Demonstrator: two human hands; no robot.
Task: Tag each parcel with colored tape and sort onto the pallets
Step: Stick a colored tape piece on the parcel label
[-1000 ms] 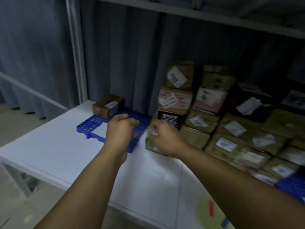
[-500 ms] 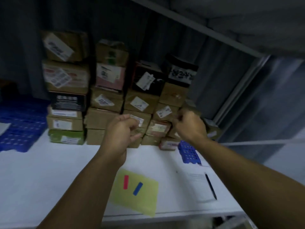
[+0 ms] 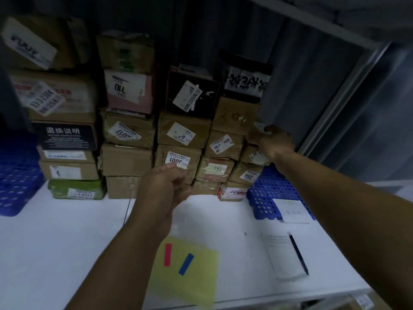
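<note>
Several cardboard parcels [image 3: 178, 159] with white labels are stacked against the dark back wall on a white table [image 3: 67, 231]. My right hand [image 3: 276, 142] reaches to the right end of the stack and grips a small brown parcel [image 3: 253, 133] at the top of the rightmost column. My left hand [image 3: 164, 191] hovers in front of the stack's middle with its fingers curled and nothing visible in them. A yellow sheet [image 3: 196, 285] near the front edge carries a red tape strip [image 3: 167, 255] and a blue tape strip [image 3: 186, 264].
One blue pallet [image 3: 266, 195] lies to the right of the stack with a white paper [image 3: 290, 211] on it. Another blue pallet [image 3: 15, 180] lies at the far left. A white sheet [image 3: 279, 253] with a black pen [image 3: 298, 252] lies front right.
The view has swung right from the left pallet to the parcel stack. My right hand has moved up and right onto the small parcel at the stack's right end. My left hand has kept its curl.
</note>
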